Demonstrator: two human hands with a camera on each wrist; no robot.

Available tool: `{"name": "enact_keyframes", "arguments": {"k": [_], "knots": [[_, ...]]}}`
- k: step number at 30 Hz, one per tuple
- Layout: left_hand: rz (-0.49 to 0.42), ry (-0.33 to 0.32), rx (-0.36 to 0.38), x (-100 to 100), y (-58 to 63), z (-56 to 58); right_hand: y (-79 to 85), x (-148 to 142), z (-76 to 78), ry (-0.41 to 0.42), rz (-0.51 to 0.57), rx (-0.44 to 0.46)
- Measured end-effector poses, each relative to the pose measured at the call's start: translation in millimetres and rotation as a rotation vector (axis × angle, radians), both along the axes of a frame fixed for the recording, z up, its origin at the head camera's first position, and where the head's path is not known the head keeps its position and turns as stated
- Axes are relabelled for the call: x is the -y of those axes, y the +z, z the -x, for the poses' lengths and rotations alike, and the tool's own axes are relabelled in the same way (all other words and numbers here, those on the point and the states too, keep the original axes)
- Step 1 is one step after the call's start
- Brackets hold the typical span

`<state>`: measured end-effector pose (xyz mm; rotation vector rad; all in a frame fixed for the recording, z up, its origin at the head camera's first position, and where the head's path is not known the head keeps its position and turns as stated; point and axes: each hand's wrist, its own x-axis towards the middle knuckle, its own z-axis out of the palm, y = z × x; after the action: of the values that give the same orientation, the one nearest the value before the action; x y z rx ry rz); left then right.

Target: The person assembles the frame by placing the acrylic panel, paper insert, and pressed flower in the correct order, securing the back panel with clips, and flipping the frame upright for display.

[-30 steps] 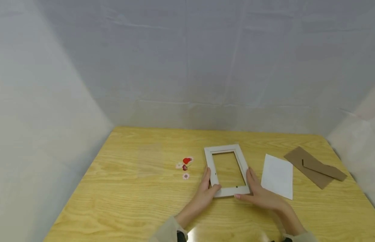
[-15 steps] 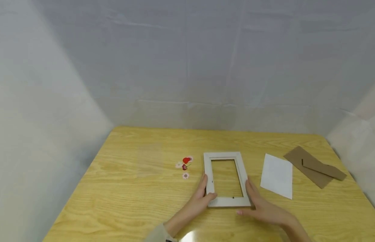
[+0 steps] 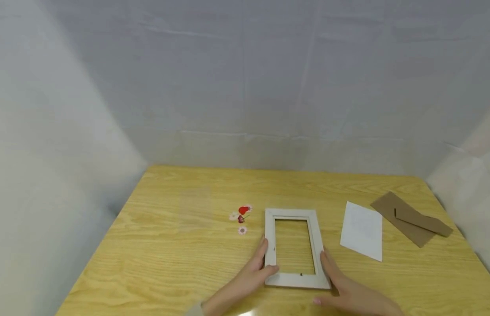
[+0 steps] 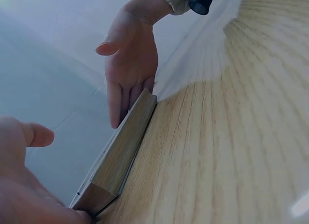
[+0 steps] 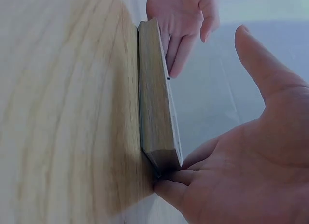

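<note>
A white picture frame (image 3: 319, 245) with an open centre lies on the wooden table close to the front edge. Its brownish side edge (image 4: 120, 151) shows in the left wrist view, right down at the tabletop. My left hand (image 3: 250, 272) touches the frame's left side with extended fingers; the thumb (image 4: 38, 135) is raised, overlapping the near left corner in the head view. On the opposite side, my right hand (image 3: 349, 292) rests its straight fingers against the frame near the front corner. The right thumb (image 5: 258, 57) stands away from the frame.
Several small pressed flowers (image 3: 242, 218) lie left of the frame, with a faint transparent sheet (image 3: 195, 208) farther left. Right of it are a white sheet (image 3: 361, 230) and a brown backing board with a stand (image 3: 406, 218). A pale sheet wall (image 3: 245, 87) rises behind the table (image 3: 150, 263).
Both hands have drawn the picture frame toward the front edge and turned it slightly straighter. The right thumb has come off the frame's near edge. Flowers, sheets and board stay put.
</note>
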<state>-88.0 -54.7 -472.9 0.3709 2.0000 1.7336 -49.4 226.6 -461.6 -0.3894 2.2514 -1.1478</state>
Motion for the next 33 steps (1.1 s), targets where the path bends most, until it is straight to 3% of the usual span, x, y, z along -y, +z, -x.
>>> {"name": "enact_keyframes", "arguments": {"k": [8,13,17,23,28,33], "knots": [[-0.069,0.014,0.044,7.2,2.0,-11.8,-2.4,-1.4,-8.0,0.038,0.110,0.110],[-0.066,0.035,0.026,7.8,3.6,-14.3,8.5,-7.6,-7.3,0.017,0.063,0.047],[-0.037,0.060,-0.020,6.3,5.1,-7.2,16.0,-12.1,4.9,0.011,0.096,-0.042],[-0.023,0.089,-0.069,2.9,3.4,12.5,11.7,-14.8,27.8,-0.052,0.145,-0.149],[-0.022,0.089,-0.060,-0.6,-1.5,23.9,1.4,-12.9,41.3,-0.072,0.210,-0.111],[0.015,0.081,-0.060,-3.8,-1.4,21.9,-5.8,-5.3,45.5,-0.050,0.236,-0.038]]}}
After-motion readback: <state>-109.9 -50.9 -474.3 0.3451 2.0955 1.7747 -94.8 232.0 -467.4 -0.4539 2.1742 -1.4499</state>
